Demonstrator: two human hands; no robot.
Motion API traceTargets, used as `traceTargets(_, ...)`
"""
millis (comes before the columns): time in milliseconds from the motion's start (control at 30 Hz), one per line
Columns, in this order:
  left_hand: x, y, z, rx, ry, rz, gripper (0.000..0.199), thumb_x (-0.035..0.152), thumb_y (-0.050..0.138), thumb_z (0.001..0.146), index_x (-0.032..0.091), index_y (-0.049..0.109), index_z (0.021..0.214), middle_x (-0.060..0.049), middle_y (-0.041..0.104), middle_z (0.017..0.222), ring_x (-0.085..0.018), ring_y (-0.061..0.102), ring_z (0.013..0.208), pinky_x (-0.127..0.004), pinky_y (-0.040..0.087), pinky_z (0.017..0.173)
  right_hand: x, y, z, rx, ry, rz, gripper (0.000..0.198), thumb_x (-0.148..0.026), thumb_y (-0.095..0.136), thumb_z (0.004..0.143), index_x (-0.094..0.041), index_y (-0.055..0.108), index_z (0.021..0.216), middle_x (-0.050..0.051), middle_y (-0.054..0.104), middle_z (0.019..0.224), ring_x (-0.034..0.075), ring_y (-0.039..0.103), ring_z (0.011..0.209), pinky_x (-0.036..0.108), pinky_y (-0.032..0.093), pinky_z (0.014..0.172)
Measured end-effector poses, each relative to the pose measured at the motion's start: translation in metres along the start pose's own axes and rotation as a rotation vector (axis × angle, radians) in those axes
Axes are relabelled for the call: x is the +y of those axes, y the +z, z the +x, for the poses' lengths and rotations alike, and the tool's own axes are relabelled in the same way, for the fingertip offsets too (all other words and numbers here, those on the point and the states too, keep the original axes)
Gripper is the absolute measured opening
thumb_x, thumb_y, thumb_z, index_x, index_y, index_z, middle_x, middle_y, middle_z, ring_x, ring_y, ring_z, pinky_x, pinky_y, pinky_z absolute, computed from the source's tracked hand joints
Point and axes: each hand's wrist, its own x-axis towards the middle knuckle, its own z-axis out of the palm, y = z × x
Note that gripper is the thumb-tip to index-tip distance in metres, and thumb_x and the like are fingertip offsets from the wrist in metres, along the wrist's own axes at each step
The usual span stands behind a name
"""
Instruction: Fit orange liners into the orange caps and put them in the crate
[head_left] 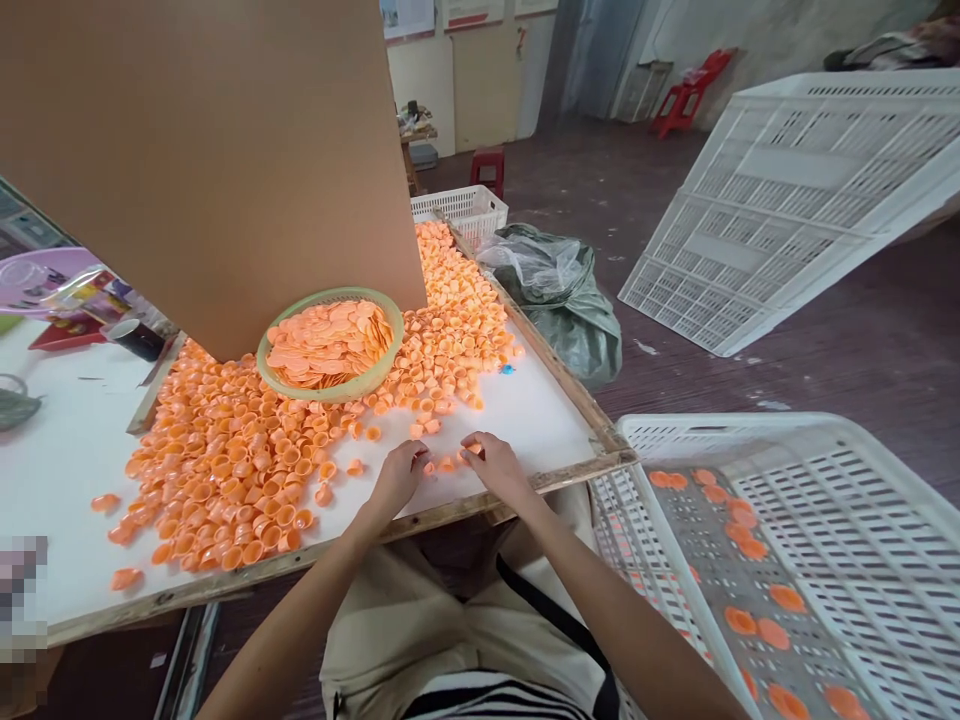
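At the near edge of the white tabletop [551, 430], my left hand [400, 478] is closed in a pinch. A bit of orange shows at its fingertips, but I cannot make out what they grip. My right hand [497, 466] pinches a small orange plastic cap [472, 451] between thumb and fingers. Another orange piece [447, 464] lies on the table between both hands. A large heap of orange cup-shaped caps [247, 470] spreads to the left and behind. Within the heap stands a round yellow-green basket [330, 393] full of flat orange discs [330, 340].
A tall brown board [247, 150] stands behind the basket. Wooden strips [555, 385] edge the table. At my right, a white crate [847, 440] holds some orange pieces. Another white crate [795, 200] stands tilted beyond it, and a green sack [570, 320] lies beside the table.
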Motion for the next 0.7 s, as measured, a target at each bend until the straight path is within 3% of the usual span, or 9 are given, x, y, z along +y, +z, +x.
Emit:
traceTargets(133,-0.006,-0.002,0.003,0.057,0.001,0.069,0.02,0.012,0.044,0.086,0.018,0.062,0.08,-0.005,0.064,0.082,-0.019,0.056,0.083,-0.03,0.045,0.075,0.007,-0.008,0.005,-0.073,0.133,0.162,0.019,-0.02,0.049,0.081,-0.018,0.067,0.088,0.001,0.064,0.072,0.014,0.06,0.062,0.026,0.045,0.065)
traceTargets(267,0.005,0.0,0.002,0.127,0.107,0.149,0.019,0.012,0.048,0.086,0.018,0.064,0.092,-0.007,0.064,0.096,-0.022,0.055,0.093,-0.035,0.045,0.084,0.013,-0.02,0.004,-0.004,0.124,0.059,0.021,-0.021,0.048,0.08,-0.019,0.066,0.089,-0.001,0.061,0.063,0.015,0.06,0.062,0.027,0.044,0.066)
traceTargets(367,0.019,0.008,0.0,0.025,0.19,0.201,0.02,0.019,0.055,0.086,0.019,0.063,0.104,-0.008,0.063,0.103,-0.024,0.055,0.098,-0.038,0.044,0.087,0.015,-0.024,0.0,0.025,0.098,0.096,0.026,-0.023,0.041,0.082,-0.02,0.063,0.096,-0.001,0.06,0.064,0.015,0.061,0.062,0.027,0.044,0.065)
traceTargets(467,0.023,0.015,0.002,-0.081,0.178,0.232,0.024,0.013,0.057,0.082,0.019,0.064,0.103,-0.008,0.063,0.103,-0.025,0.057,0.099,-0.04,0.044,0.086,0.019,-0.024,-0.006,0.05,0.07,0.202,0.027,-0.024,0.045,0.08,-0.02,0.055,0.104,-0.003,0.063,0.068,0.013,0.06,0.058,0.026,0.045,0.062)
traceTargets(700,0.021,0.017,0.013,-0.063,0.079,-0.165,0.026,0.006,0.046,0.082,0.019,0.06,0.099,-0.005,0.064,0.099,-0.016,0.061,0.09,-0.028,0.048,0.078,0.019,-0.019,-0.008,0.001,0.121,0.388,0.016,-0.031,0.052,0.075,-0.018,0.056,0.084,-0.001,0.062,0.061,0.012,0.056,0.051,0.024,0.042,0.05)
